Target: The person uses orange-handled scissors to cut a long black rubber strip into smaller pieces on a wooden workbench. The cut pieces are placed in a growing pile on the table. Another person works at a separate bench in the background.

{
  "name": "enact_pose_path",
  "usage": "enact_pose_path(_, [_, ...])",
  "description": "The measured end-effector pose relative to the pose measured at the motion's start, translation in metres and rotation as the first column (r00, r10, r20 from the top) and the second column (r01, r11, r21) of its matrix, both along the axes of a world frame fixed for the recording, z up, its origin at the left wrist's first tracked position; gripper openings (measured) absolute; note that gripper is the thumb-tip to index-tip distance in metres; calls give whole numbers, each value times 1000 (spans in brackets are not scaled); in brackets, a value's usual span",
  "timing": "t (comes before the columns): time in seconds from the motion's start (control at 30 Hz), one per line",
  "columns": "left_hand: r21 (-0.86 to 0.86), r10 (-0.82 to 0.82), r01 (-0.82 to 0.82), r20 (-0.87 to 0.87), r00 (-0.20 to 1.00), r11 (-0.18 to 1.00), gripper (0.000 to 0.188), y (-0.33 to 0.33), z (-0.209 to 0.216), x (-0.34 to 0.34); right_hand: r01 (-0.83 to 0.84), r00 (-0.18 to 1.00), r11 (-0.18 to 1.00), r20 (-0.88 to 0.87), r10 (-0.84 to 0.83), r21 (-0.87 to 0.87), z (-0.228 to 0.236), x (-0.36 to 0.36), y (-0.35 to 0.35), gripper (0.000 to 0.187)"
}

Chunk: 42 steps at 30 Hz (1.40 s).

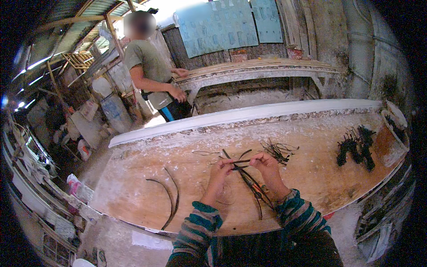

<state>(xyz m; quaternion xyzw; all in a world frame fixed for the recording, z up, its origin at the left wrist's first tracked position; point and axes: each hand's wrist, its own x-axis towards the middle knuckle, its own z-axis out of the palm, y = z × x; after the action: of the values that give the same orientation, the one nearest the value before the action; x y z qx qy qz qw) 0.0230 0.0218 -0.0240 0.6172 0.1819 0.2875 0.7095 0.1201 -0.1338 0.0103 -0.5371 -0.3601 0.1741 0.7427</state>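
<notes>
The person's two hands are up over the middle of the counter (129, 187), nearer its near edge than its ends. Both are closed in a pinch: the left hand (218, 175) and the right hand (269, 172) grip a thin dark strip (241, 161) between thumb and fingers. The strip is stretched over mid-counter, its long axis running left to right, roughly along the counter's length; a second dark length shows just below it.

Beneath the hands, loose dark strips (243, 175) cross on the mid-counter, mostly slanting from far left to near right, with a tool (257, 188) showing some orange lying among them. Just beyond the right hand, toward the counter's far side, is a tangle of thin dark strands (278, 153).

Two curved strips (177, 193) lie on the counter's left part, bowed to the right, their lower ends close to its near edge; bare wood separates them from the hands. More wood spans to dark bundles (356, 147) on the counter's right part, beside a bucket (386, 144) at its right end. A raised white strip (244, 115) borders the counter's far edge. Beyond it, a co-worker (151, 60) stands by a second bench (258, 68). Marks on the blue sheets (218, 26) above are too blurred to read.
</notes>
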Motion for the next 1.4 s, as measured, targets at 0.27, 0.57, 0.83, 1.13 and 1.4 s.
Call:
enact_pose_path(0.27, [74,66,-64,-21,998,995,10,4,9,-8,-303,939,953,170,300,-9,18,-22,-10,19])
enact_pose_path(0.57, [151,6,4,-67,998,989,10,4,9,-4,49,886,993,463,5,-104,8,-1,-8,10])
enact_pose_path(0.83, [186,-526,557,-194,828,809,16,-18,-11,1,580,701,810,558,-444,-83,-15,24,3,24])
enact_pose_path(1.13, [421,-208,249,-142,968,872,15,-21,-2,-1,592,616,805,660,-431,-27,-26,40,3,32])
enact_pose_path(1.4, [70,186,-181,-65,980,981,12,-6,20,-6,352,780,935,539,-319,45,-24,0,10,17])
